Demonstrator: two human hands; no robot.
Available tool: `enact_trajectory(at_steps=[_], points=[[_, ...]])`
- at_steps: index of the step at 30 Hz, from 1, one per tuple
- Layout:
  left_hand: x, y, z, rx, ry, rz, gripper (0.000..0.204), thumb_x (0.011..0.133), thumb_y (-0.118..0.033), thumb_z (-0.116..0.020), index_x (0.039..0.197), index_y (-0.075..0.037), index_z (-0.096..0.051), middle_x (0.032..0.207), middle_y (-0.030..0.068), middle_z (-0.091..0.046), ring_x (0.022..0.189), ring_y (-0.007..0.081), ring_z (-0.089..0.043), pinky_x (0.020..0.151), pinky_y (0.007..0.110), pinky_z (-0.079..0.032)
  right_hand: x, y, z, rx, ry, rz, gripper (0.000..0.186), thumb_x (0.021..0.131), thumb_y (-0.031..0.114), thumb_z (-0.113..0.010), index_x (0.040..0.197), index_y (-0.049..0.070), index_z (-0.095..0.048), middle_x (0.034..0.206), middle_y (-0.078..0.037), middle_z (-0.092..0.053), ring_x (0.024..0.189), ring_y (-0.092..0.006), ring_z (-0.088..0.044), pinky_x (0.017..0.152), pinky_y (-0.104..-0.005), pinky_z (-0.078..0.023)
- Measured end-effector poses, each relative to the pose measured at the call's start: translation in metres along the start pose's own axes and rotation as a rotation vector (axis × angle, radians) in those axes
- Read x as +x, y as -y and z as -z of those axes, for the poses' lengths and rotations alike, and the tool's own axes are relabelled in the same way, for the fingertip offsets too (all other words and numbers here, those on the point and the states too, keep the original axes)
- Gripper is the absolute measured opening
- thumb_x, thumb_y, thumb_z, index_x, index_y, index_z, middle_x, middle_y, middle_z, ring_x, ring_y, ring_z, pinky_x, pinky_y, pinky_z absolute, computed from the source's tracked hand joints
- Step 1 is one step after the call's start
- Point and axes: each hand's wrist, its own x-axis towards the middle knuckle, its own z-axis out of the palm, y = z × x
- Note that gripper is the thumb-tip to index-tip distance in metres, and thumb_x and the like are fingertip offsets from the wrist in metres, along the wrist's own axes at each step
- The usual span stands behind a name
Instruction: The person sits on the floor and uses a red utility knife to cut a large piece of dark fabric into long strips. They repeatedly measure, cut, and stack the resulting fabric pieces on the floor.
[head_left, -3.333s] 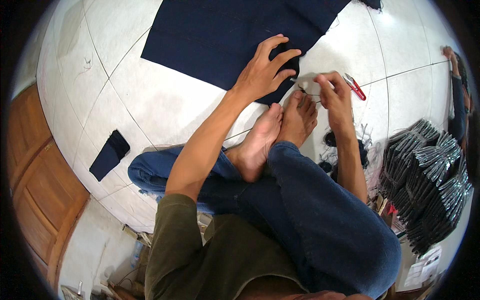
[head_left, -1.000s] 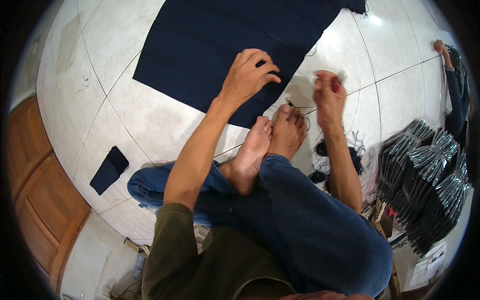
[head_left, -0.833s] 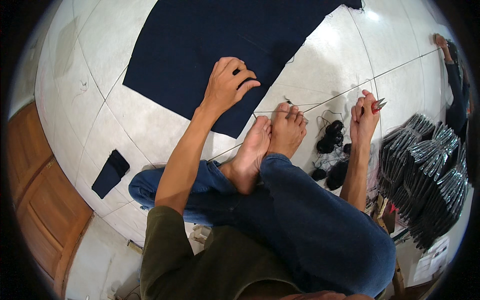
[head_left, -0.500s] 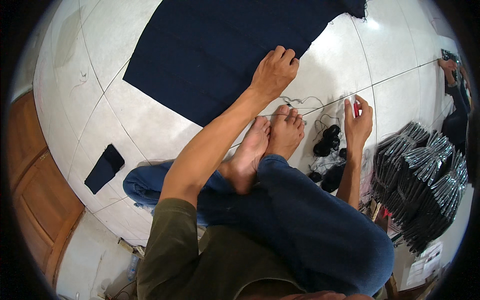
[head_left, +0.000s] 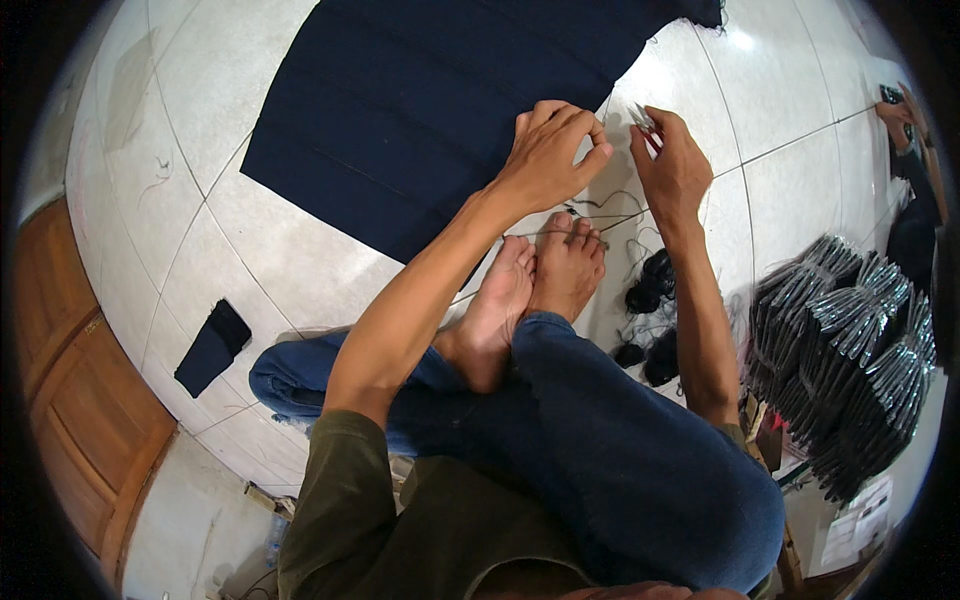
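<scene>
A large dark navy piece of fabric [head_left: 400,120] lies spread over the floor, its far right corner frayed. At its right edge is my left hand [head_left: 550,150], fingers curled over the cloth and thumb and forefinger brought close together; what they pinch, if anything, is too small to make out. My right hand [head_left: 678,172] is closed on small red-handled thread snips [head_left: 650,138], their metal tips pointing away from me, just right of the cloth edge. Loose dark thread [head_left: 610,212] trails over the floor by my bare feet.
Black thread tangles [head_left: 655,285] lie right of my feet. Farther right are bundles of dark packets in shiny clear wrap [head_left: 850,350]. A small folded dark cloth [head_left: 213,347] lies left, near a wooden door [head_left: 95,400]. Another person's hand [head_left: 893,120] shows at the far right.
My right hand has moved up and left with the snips, closer to my left hand. The left hand has turned, bringing its thumb into view. The cloth has shifted slightly.
</scene>
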Motion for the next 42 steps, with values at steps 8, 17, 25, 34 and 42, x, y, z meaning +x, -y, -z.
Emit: enact_trajectory(at_steps=[8,17,25,34,42], points=[[-0.002,0.0,0.0,-0.087,-0.055,0.044,0.023,0.096,-0.034,-0.065,0.105,-0.013,-0.068,0.123,0.0049,-0.066,0.124,0.0277,-0.049,0.106,0.045,-0.032,0.028,0.004,-0.029,-0.014,0.056,0.113,0.024,0.089,0.021,-0.073,0.112,0.015,-0.069,0.102,-0.005,-0.073,0.084,-0.0255,-0.072,0.07,-0.0361,-0.056],[-0.002,0.0,0.0,-0.125,-0.082,0.068,0.024,0.096,-0.035,-0.066,0.104,-0.012,-0.07,0.126,0.0058,-0.068,0.125,0.0273,-0.051,0.107,0.044,-0.033,0.021,0.006,-0.022,-0.029,-0.001,0.093,0.018,0.088,0.021,-0.071,0.105,0.014,-0.07,0.097,-0.004,-0.073,0.083,-0.0255,-0.072,0.07,-0.0385,-0.056],[-0.003,0.005,0.003,-0.208,-0.032,0.123,0.024,0.093,-0.033,-0.073,0.098,-0.01,-0.076,0.111,0.0082,-0.074,0.114,0.0267,-0.064,0.106,0.044,-0.041,0.019,0.007,-0.023,-0.101,0.023,-0.092,0.021,0.088,0.024,-0.07,0.106,0.013,-0.07,0.098,-0.009,-0.07,0.089,-0.0293,-0.07,0.073,-0.0423,-0.055],[-0.006,0.003,0.007,-0.289,-0.22,0.029,0.026,0.093,-0.029,-0.076,0.105,-0.006,-0.075,0.136,0.0132,-0.062,0.12,0.0266,-0.063,0.103,0.041,-0.048,-0.016,0.026,-0.03,0.587,0.058,0.001,0.041,0.083,0.0,-0.07,0.124,0.003,-0.069,0.123,-0.014,-0.062,0.099,-0.0234,-0.064,0.083,-0.0326,-0.052],[0.005,0.023,0.032,-0.008,-0.146,-0.026,0.033,0.093,-0.031,-0.075,0.115,-0.007,-0.073,0.138,0.0086,-0.062,0.128,0.0275,-0.056,0.105,0.044,-0.046,-0.017,0.046,-0.033,1.137,0.098,-0.529,0.028,0.106,0.023,-0.058,0.107,-0.001,-0.071,0.082,-0.003,-0.068,0.081,-0.0116,-0.062,0.075,-0.0262,-0.048]])
